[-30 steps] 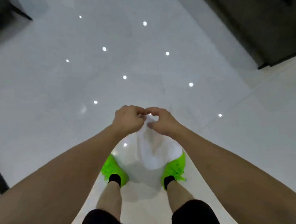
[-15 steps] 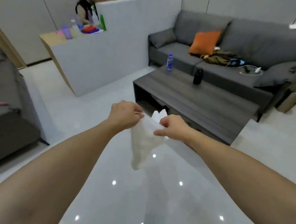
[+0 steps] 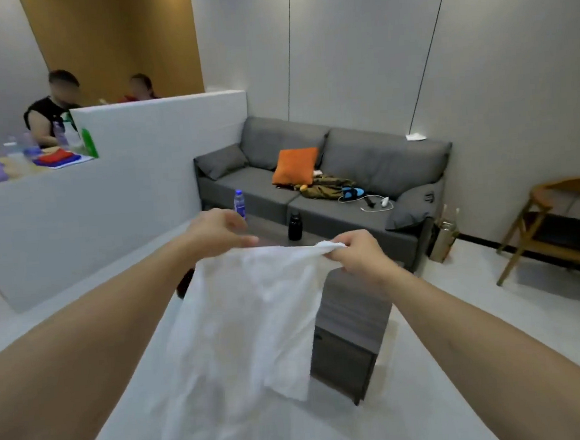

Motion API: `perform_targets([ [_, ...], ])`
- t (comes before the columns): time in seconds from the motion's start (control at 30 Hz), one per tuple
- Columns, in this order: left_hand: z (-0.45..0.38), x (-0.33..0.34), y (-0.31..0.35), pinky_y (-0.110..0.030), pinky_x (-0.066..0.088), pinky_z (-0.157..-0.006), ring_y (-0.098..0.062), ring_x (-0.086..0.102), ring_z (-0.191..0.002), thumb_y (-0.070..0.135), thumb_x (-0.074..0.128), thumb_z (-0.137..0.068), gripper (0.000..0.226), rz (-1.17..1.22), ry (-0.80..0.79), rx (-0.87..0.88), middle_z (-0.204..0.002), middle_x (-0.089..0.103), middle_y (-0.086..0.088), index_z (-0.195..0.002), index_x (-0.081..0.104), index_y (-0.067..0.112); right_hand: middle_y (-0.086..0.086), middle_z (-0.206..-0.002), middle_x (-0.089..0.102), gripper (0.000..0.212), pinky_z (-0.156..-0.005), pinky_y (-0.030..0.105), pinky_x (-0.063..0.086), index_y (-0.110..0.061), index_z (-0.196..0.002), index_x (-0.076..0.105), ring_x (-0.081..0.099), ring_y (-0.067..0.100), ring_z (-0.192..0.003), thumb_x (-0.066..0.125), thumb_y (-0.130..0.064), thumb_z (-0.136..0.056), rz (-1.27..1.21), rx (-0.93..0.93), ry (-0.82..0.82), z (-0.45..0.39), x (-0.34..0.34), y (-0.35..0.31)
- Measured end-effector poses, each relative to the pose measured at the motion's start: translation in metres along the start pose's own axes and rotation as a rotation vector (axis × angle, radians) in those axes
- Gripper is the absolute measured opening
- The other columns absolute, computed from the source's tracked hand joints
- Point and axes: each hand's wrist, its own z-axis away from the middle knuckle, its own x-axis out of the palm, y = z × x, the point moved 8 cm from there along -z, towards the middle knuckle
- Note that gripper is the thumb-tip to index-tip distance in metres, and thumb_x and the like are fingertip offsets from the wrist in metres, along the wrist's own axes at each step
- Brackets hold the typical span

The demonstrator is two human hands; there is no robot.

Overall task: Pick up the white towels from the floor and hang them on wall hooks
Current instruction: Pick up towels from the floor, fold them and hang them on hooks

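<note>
A white towel (image 3: 251, 325) hangs spread out in front of me, above the glossy floor. My right hand (image 3: 359, 256) grips its top right corner, with the cloth bunched in curled fingers. My left hand (image 3: 219, 230) is at the top left edge, fingers pointing right along the taut upper hem and pinching it from above. The towel's lower part drapes down between my forearms. No wall hooks are in view.
A dark coffee table (image 3: 354, 322) stands just behind the towel, with a water bottle (image 3: 239, 202) and a black flask (image 3: 294, 226) on it. Beyond are a grey sofa (image 3: 364, 166) with an orange cushion, a white partition (image 3: 114, 184) with two people behind it, and a wooden chair (image 3: 553, 232).
I have straightened up, and my view rose from the floor to the room. My hands moved apart and spread the bunched towel wide.
</note>
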Motion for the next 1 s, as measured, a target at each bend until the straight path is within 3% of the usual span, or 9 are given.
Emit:
perform_targets([
  [0.07, -0.023, 0.039, 0.051, -0.019, 0.046, -0.088, -0.002, 0.057, -0.109, 0.057, 0.084, -0.060, 0.078, 0.231, -0.305, 0.162, -0.122, 0.059, 0.017, -0.128, 0.055, 0.035, 0.003, -0.067, 0.066, 0.019, -0.060, 0.031, 0.046, -0.007, -0.068, 0.073, 0.061, 0.017, -0.069, 0.074, -0.026, -0.071, -0.124, -0.050, 0.004, -0.027, -0.007, -0.035],
  [0.17, -0.066, 0.061, 0.102, -0.026, 0.055, -0.080, -0.009, 0.068, -0.099, 0.035, 0.085, -0.067, 0.044, 0.467, -0.389, 0.295, -0.104, 0.073, 0.009, -0.108, 0.069, 0.031, 0.010, -0.070, 0.071, 0.024, -0.062, 0.041, 0.055, -0.010, -0.069, 0.074, 0.069, 0.023, -0.070, 0.083, -0.032, -0.069, -0.132, -0.088, -0.010, -0.074, -0.012, -0.069],
  [0.27, -0.119, 0.049, 0.110, -0.033, 0.059, -0.077, -0.015, 0.072, -0.088, 0.027, 0.076, -0.073, 0.021, 0.582, -0.240, 0.254, -0.091, 0.075, 0.000, -0.094, 0.075, 0.023, 0.000, -0.071, 0.071, 0.022, -0.060, 0.034, 0.056, -0.024, -0.064, 0.069, 0.070, 0.020, -0.072, 0.084, -0.040, -0.070, -0.136, -0.097, 0.023, -0.123, -0.023, -0.071],
  [0.33, -0.149, 0.039, 0.101, -0.038, 0.059, -0.078, -0.018, 0.073, -0.086, 0.028, 0.075, -0.075, 0.023, 0.641, -0.179, 0.210, -0.092, 0.075, -0.003, -0.096, 0.074, 0.018, -0.004, -0.079, 0.071, 0.022, -0.058, 0.025, 0.054, -0.024, -0.079, 0.067, 0.070, 0.013, -0.075, 0.083, -0.039, -0.073, -0.193, -0.091, -0.039, -0.151, -0.021, -0.062],
  [0.43, -0.185, 0.023, 0.083, -0.041, 0.058, -0.079, -0.019, 0.072, -0.089, 0.031, 0.076, -0.079, 0.023, 0.691, -0.088, 0.158, -0.094, 0.075, -0.001, -0.098, 0.072, 0.019, 0.000, -0.101, 0.072, 0.031, -0.079, 0.035, 0.059, -0.018, -0.103, 0.067, 0.071, 0.015, -0.092, 0.080, -0.030, -0.078, -0.093, 0.026, -0.254, -0.185, -0.001, -0.035],
  [0.53, -0.214, 0.004, 0.063, -0.040, 0.058, -0.078, -0.020, 0.071, -0.089, 0.035, 0.076, -0.076, 0.014, 0.666, 0.033, 0.131, -0.087, 0.075, 0.001, -0.085, 0.076, 0.025, -0.004, -0.102, 0.072, 0.016, -0.091, 0.037, 0.054, -0.022, -0.101, 0.072, 0.068, 0.011, -0.097, 0.070, -0.031, -0.088, 0.150, 0.026, -0.378, -0.211, 0.015, -0.016],
  [0.73, -0.250, -0.039, 0.010, -0.029, 0.053, -0.070, -0.010, 0.066, -0.074, 0.038, 0.072, -0.074, 0.003, 0.645, 0.399, -0.050, -0.068, 0.071, 0.013, -0.072, 0.074, 0.037, 0.011, -0.075, 0.055, 0.038, -0.062, 0.035, 0.039, -0.006, -0.077, 0.062, 0.049, 0.023, -0.067, 0.065, -0.041, -0.091, -0.123, -0.136, -0.217, -0.289, -0.013, -0.038],
  [0.87, -0.268, -0.058, -0.009, -0.027, 0.053, -0.065, -0.011, 0.067, -0.070, 0.039, 0.074, -0.075, 0.013, 0.622, 0.508, -0.153, -0.071, 0.072, 0.008, -0.071, 0.075, 0.026, 0.010, -0.076, 0.069, 0.055, -0.060, 0.035, 0.050, 0.002, -0.082, 0.068, 0.064, 0.027, -0.065, 0.085, -0.048, -0.068, -0.006, -0.222, -0.439, -0.342, -0.017, -0.057],
  [1.0, -0.277, -0.075, -0.017, -0.021, 0.049, -0.059, -0.007, 0.066, -0.069, 0.037, 0.075, -0.079, 0.012, 0.576, 0.607, -0.218, -0.074, 0.072, 0.009, -0.073, 0.074, 0.027, -0.002, -0.077, 0.076, 0.026, -0.061, 0.025, 0.059, -0.016, -0.076, 0.076, 0.073, 0.014, -0.072, 0.089, -0.036, -0.065, 0.360, -0.308, -0.622, -0.393, -0.013, -0.065],
])
